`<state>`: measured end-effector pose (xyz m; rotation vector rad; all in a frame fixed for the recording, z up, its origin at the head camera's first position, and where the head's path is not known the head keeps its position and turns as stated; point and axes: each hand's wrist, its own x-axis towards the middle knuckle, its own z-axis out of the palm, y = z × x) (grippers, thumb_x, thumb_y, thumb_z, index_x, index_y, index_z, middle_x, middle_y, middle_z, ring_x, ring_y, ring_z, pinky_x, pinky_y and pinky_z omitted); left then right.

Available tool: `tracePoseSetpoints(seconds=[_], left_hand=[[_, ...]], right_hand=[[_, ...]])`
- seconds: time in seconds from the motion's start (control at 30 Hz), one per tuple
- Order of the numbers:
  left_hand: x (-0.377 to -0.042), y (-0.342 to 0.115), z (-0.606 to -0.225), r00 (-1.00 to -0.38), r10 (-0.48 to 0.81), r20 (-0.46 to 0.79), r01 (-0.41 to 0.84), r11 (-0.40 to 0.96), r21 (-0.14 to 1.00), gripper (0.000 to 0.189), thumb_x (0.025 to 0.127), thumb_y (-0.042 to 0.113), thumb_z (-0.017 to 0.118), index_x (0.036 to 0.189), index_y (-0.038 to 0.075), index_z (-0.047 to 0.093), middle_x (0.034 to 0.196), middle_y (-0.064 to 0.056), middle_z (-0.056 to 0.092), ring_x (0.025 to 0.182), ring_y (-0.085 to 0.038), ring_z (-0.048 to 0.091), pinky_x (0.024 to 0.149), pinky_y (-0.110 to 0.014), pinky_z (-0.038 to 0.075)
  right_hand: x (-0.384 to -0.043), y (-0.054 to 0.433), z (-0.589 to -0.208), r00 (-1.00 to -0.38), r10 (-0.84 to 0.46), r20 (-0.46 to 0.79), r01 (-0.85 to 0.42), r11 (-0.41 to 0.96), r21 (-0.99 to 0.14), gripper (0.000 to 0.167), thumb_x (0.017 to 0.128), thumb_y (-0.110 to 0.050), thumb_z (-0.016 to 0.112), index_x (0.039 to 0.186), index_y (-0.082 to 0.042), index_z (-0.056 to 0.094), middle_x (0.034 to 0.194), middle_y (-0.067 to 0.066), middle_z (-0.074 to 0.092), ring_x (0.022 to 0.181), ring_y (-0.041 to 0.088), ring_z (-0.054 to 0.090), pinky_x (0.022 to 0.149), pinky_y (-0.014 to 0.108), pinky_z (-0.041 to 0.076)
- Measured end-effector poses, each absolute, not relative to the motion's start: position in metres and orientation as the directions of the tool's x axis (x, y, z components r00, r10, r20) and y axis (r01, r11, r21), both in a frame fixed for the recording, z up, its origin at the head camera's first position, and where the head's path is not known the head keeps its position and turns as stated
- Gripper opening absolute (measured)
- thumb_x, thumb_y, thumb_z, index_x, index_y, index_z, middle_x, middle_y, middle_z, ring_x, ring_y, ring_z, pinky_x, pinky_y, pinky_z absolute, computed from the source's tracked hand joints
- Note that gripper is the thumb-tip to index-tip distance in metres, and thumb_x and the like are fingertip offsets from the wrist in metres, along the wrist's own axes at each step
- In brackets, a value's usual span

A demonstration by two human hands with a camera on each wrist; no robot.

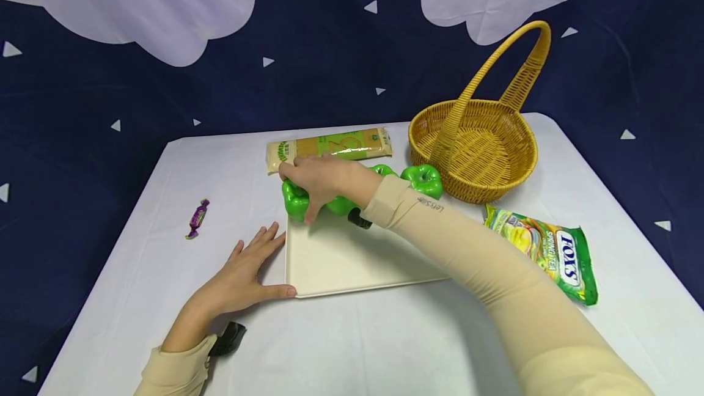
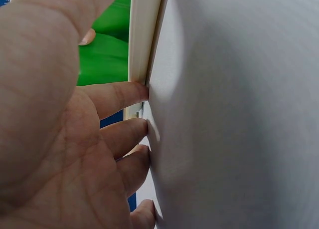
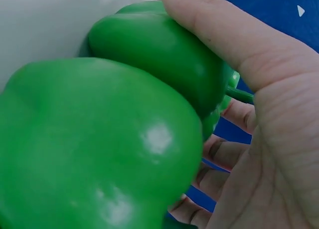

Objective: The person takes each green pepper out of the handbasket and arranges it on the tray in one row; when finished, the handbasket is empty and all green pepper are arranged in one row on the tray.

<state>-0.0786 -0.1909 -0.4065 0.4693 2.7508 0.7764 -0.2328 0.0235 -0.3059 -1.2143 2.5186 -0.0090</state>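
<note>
Green bell peppers stand along the far side of a cream tray (image 1: 357, 261). My right hand (image 1: 330, 179) reaches over the tray and grips the leftmost bell pepper (image 1: 296, 201), thumb on the near side and fingers over the far side. In the right wrist view that bell pepper (image 3: 154, 44) lies under the thumb, its stem toward the palm, with another bell pepper (image 3: 94, 144) close beside it. Spread out flat, my left hand (image 1: 242, 277) rests on the table at the tray's left edge, the thumb touching its near left corner.
Behind the tray lies a pack of noodles (image 1: 352, 144). A wicker basket (image 1: 478, 157) with a tall handle stands at the back right, close to a bell pepper (image 1: 423, 181). A green candy bag (image 1: 550, 252) lies to the right, a purple wrapped candy (image 1: 198, 219) to the left.
</note>
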Motion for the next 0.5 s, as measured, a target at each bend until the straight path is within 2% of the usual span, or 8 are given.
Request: tracePoseSetpoints(seconds=[0.13, 0.37, 0.5], left_hand=[[-0.0768, -0.1919, -0.406, -0.921, 0.362, -0.147, 0.232, 0.809, 0.54, 0.112, 0.082, 0.064, 0.086, 0.165, 0.004, 0.039, 0.18, -0.018, 0.02, 0.166, -0.048, 0.015, 0.127, -0.08, 0.005], [-0.0736, -0.1956, -0.4054, -0.926, 0.348, -0.149, 0.219, 0.814, 0.538, 0.113, 0.082, 0.064, 0.086, 0.165, 0.004, 0.04, 0.18, -0.019, 0.019, 0.166, -0.048, 0.014, 0.126, -0.08, 0.005], [-0.0742, -0.1982, -0.4057, -0.926, 0.347, -0.149, 0.219, 0.815, 0.536, 0.112, 0.082, 0.064, 0.086, 0.165, 0.004, 0.04, 0.18, -0.018, 0.019, 0.166, -0.048, 0.014, 0.126, -0.081, 0.005]], right_hand=[[-0.2332, 0.0216, -0.3031, -0.561, -0.767, -0.31, -0.767, 0.623, -0.155, 0.094, 0.084, -0.05, 0.092, 0.157, -0.021, 0.041, 0.149, 0.006, 0.057, 0.139, 0.025, 0.056, 0.118, 0.056, 0.047], [-0.2336, 0.0162, -0.2998, -0.538, -0.782, -0.315, -0.783, 0.602, -0.155, 0.085, 0.091, -0.052, 0.085, 0.158, -0.022, 0.043, 0.15, 0.004, 0.057, 0.135, 0.021, 0.058, 0.115, 0.049, 0.05], [-0.2335, 0.0143, -0.2991, -0.543, -0.78, -0.311, -0.784, 0.604, -0.146, 0.092, 0.09, -0.055, 0.084, 0.163, -0.022, 0.039, 0.156, 0.007, 0.054, 0.141, 0.025, 0.056, 0.118, 0.051, 0.049]])
